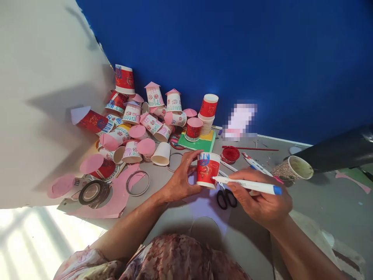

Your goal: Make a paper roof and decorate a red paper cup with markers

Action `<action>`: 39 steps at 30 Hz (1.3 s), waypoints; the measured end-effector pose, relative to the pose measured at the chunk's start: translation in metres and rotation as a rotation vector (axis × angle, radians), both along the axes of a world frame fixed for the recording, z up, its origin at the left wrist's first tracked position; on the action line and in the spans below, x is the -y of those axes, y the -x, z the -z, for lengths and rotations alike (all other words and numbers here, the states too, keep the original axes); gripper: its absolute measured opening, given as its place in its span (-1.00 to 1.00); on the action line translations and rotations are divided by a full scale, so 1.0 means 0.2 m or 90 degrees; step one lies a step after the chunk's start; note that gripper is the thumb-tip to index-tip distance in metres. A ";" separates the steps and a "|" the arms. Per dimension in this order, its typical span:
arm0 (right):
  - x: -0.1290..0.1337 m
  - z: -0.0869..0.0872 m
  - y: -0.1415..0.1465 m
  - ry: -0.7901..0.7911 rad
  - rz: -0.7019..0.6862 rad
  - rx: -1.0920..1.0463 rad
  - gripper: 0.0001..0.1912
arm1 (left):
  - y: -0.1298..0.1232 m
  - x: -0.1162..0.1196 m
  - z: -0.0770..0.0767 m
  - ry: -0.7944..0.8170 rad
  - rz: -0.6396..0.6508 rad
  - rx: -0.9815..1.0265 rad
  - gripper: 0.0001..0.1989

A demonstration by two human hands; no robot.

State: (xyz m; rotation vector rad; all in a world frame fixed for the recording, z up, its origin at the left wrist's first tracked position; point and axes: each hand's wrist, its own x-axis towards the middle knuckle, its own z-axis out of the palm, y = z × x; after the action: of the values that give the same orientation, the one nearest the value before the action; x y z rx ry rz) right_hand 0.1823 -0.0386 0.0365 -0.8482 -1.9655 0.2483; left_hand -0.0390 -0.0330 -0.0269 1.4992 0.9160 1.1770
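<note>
Cup spanned rim to base, its side bared to the pen

The left hand (pixel 185 179) is open as wide as the red cup (pixel 208 175) is tall, fingers along the upper rim and thumb at the lower edge. That grip probably serves to leave the printed side uncovered. The cup sits above the table (pixel 328 200), in front of the person. The right hand (pixel 256 198) is closed in a writing pinch round a white marker (pixel 247 184), its tip at the cup's side; whether it touches, I cannot tell.

Behind, spare cups stand nested in one stack (pixel 206 126), likely to save room. The pile of decorated cups (pixel 132 112) leans into the left corner, presumably to free the working space.

Counted: seven red-sided cups show, the held one included; the white ones with pink tops overlap too much for a sure number. There is one pair of scissors (pixel 226 198), one red pot (pixel 230 154), one thin red stick (pixel 250 148), one brown-patterned cup (pixel 293 171), one black tape roll (pixel 93 191) and one green book (pixel 211 142).
</note>
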 end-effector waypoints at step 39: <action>-0.01 -0.01 0.00 -0.040 -0.025 0.086 -0.83 | -0.01 0.01 -0.01 0.025 -0.007 0.010 -0.11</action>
State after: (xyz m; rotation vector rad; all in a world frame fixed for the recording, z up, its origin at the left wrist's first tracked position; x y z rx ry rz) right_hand 0.1816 -0.0366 0.0379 -0.8053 -2.1061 0.1543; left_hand -0.0372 -0.0354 -0.0253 1.4539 0.9323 1.1700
